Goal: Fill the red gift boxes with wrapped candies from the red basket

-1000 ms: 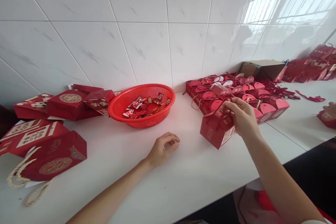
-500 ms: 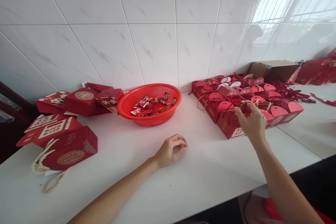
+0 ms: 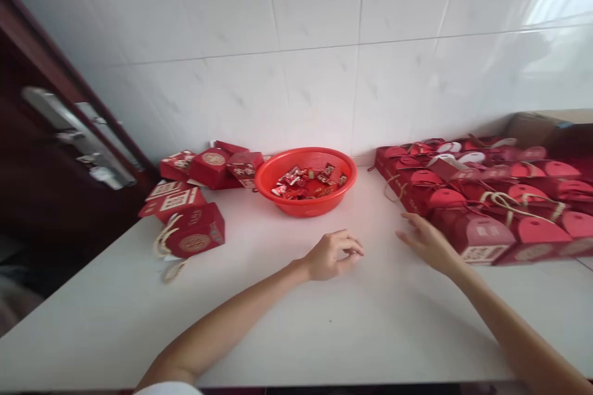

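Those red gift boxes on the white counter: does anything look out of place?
Yes: the red gift boxes at the left lie in a loose, overlapping heap, some tilted, with rope handles trailing on the white counter. The boxes at the right sit packed in tidy rows.

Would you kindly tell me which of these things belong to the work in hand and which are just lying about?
Work in hand:
right hand
left hand
red gift boxes, beside the right hand
red basket
wrapped sweets, in the basket

Lying about:
loose red boxes
cardboard carton
metal door handle
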